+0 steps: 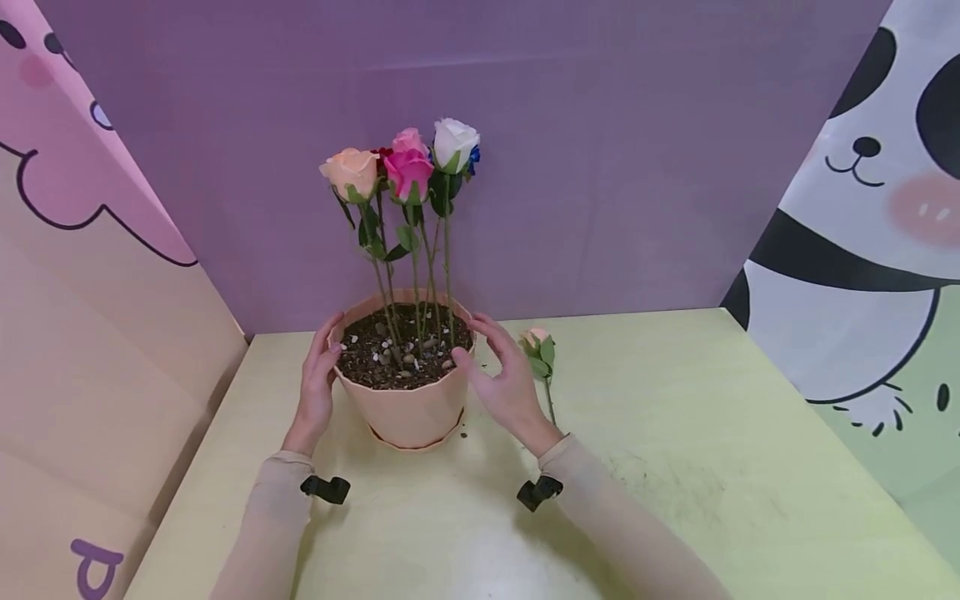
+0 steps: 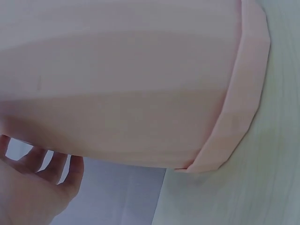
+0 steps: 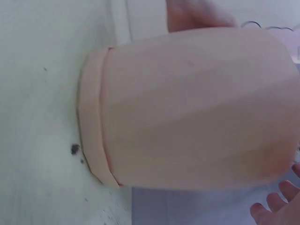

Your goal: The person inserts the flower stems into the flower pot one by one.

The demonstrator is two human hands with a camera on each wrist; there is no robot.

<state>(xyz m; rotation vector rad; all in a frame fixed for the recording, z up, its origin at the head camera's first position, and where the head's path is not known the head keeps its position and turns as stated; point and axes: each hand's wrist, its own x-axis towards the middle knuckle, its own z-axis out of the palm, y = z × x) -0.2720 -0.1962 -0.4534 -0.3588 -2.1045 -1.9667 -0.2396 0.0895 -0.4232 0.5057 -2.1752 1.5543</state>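
A pale pink flowerpot [image 1: 411, 408] stands upright in its saucer [image 1: 420, 447], filled with dark soil [image 1: 375, 354] and small pebbles. Artificial roses rise from the soil: a peach one [image 1: 351, 172], a bright pink one [image 1: 409, 173], a white one [image 1: 455, 143], with red and blue petals partly hidden behind. At the pot's left side my left hand [image 1: 317, 392] touches the wall with lightly bent, spread fingers [image 2: 75, 171]. My right hand [image 1: 510, 387] is beside the right rim, thumb and fingers apart; in the right wrist view its fingertips [image 3: 275, 201] show a small gap from the pot.
A peach rose [image 1: 537, 343] with a green stem lies on the pale table [image 1: 675, 400], right of the pot and partly behind my right hand. Soil crumbs [image 3: 75, 149] are scattered by the saucer. A purple backdrop [image 1: 600, 183] stands behind, with printed panels at both sides.
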